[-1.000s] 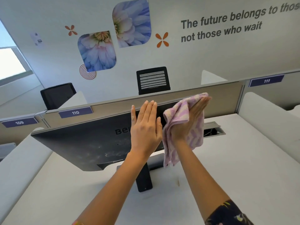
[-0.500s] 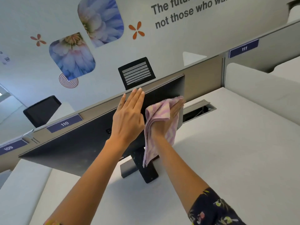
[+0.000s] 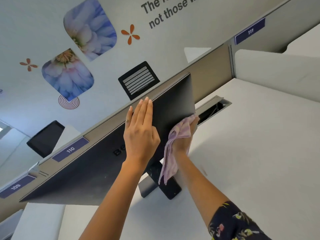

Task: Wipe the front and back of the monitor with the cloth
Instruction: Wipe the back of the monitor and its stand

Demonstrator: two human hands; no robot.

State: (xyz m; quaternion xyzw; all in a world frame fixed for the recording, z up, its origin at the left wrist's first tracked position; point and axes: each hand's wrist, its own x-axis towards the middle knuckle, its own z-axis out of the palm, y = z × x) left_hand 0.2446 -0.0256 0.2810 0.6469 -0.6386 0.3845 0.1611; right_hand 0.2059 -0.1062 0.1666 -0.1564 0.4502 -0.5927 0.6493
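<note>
The monitor [image 3: 97, 172] stood on its stand [image 3: 152, 186] on the white counter [image 3: 251, 153], rear panel toward the camera, close against the partition [image 3: 207, 63] bearing the labels 109, 110 and 111. The left hand [image 3: 140, 134] lay flat on the rear panel near its top edge, fingers [image 3: 145, 111] extended and together, gripping nothing. The right hand [image 3: 185, 137] pressed the pink cloth [image 3: 174, 144] against the panel's lower right corner; its fingers were mostly hidden by the cloth, which they held bunched, with the loose end hanging toward the stand. Behind the monitor, an open cable tray [image 3: 214, 108] was recessed in the counter; its contents were dark and indistinct.
</note>
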